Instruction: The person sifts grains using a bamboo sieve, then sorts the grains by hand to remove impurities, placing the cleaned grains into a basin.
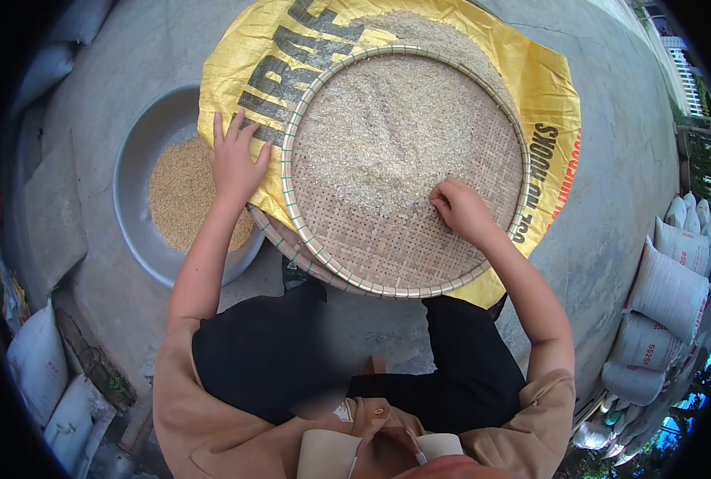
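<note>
Rice [387,136] covers the woven tray [371,247]. Right hand [461,209] rests on it, fingers curled into the grain, gripping nothing visibly. Left hand [236,164] lies open, fingers spread, on the yellow sack [547,96] just beside the tray's rim.

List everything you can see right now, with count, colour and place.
woven tray: one, tan bamboo, centre, resting on the sack
rice: pale heap, far half of the tray
yellow sack: one, black lettering, spread under the tray
metal basin: one, grey, left of the tray
unhusked grain: golden-brown, inside the basin
filled sacks: several, white, stacked at right edge
left hand: flat on the sack at the tray's left rim
right hand: fingers curled, on the rice in the tray
</note>
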Demonstrator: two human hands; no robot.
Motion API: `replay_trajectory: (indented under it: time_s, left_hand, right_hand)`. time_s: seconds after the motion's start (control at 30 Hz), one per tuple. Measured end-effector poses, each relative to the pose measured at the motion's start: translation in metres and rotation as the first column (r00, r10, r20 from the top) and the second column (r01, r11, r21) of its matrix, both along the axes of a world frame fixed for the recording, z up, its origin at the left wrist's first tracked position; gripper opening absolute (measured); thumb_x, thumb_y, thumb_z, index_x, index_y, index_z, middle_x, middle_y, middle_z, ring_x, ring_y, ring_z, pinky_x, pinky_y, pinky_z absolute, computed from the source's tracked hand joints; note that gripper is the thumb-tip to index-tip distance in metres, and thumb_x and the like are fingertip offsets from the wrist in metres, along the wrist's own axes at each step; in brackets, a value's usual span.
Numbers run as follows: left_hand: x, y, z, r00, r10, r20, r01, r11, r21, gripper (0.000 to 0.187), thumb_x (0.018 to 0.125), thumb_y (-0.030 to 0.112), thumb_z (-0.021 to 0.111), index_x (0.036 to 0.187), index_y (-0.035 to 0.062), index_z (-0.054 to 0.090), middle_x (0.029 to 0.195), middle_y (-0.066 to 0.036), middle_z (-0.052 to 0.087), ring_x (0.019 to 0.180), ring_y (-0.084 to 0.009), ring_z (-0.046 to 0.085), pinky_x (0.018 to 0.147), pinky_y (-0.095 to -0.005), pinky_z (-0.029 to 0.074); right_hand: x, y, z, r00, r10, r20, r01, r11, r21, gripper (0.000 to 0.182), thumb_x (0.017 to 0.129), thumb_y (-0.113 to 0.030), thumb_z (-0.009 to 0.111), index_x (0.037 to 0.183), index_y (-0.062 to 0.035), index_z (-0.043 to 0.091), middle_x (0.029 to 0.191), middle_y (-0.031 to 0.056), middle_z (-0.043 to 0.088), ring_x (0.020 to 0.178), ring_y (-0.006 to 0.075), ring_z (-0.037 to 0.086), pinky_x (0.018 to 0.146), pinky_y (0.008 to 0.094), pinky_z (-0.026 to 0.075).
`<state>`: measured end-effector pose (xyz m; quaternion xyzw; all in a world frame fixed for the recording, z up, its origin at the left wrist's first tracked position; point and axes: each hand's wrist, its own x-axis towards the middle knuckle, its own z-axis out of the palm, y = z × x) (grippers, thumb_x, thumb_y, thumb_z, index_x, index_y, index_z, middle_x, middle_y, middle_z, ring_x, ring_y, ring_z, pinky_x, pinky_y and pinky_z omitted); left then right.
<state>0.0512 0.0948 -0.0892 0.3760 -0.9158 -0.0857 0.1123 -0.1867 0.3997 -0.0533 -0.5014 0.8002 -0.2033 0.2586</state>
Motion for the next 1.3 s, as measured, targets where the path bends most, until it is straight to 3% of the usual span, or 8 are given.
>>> replay_trajectory:
  time_s: [0.17, 0.57, 0.97, 1.3]
  left_hand:
    - [0.0, 0.0, 0.0, 1.0, 0.009, 0.008, -0.009, 1.0, 0.001, 0.038, 0.079, 0.033, 0.064, 0.112, 0.0123, 0.061, 0.141, -0.005, 0.04, 0.139, -0.0322, 0.017, 0.092, -0.0591, 0.036]
    - [0.0, -0.001, -0.002, 1.0, 0.003, 0.006, -0.003, 1.0, -0.003, 0.038, 0.08, 0.033, 0.064, 0.112, 0.0122, 0.061, 0.141, -0.006, 0.039, 0.139, -0.0323, 0.016, 0.093, -0.0597, 0.034]
    - [0.001, -0.001, -0.003, 1.0, 0.0, 0.006, 0.0, 1.0, -0.001, 0.039, 0.08, 0.034, 0.063, 0.112, 0.012, 0.06, 0.141, -0.006, 0.039, 0.139, -0.0322, 0.016, 0.094, -0.0624, 0.033]
    - [0.0, -0.001, -0.003, 1.0, 0.0, 0.004, 0.0, 1.0, 0.003, 0.039, 0.08, 0.035, 0.063, 0.112, 0.0125, 0.06, 0.142, -0.005, 0.038, 0.139, -0.0315, 0.015, 0.093, -0.059, 0.035]
  right_hand:
    - [0.005, -0.003, 0.0, 0.989, 0.054, -0.141, -0.04, 0.994, 0.101, 0.009, 0.085, -0.015, 0.055, 0.088, -0.007, 0.057, 0.089, 0.0108, 0.055, 0.083, 0.0308, 0.058, 0.071, 0.0398, 0.048]
    - [0.004, -0.014, 0.001, 0.987, 0.094, -0.129, -0.094, 0.996, 0.005, 0.007, 0.086, -0.014, 0.054, 0.088, -0.0075, 0.056, 0.088, 0.0088, 0.054, 0.083, 0.0289, 0.058, 0.069, 0.0387, 0.048]
    - [-0.001, -0.014, -0.001, 0.986, 0.134, -0.094, -0.133, 0.991, 0.021, 0.007, 0.085, -0.014, 0.055, 0.09, -0.009, 0.057, 0.089, 0.0069, 0.056, 0.084, 0.0273, 0.059, 0.071, 0.0375, 0.049]
    - [0.001, -0.02, 0.002, 0.974, 0.188, -0.128, -0.181, 0.981, 0.067, 0.007, 0.084, -0.015, 0.056, 0.088, -0.0087, 0.056, 0.086, 0.0074, 0.055, 0.081, 0.0279, 0.058, 0.069, 0.0379, 0.048]
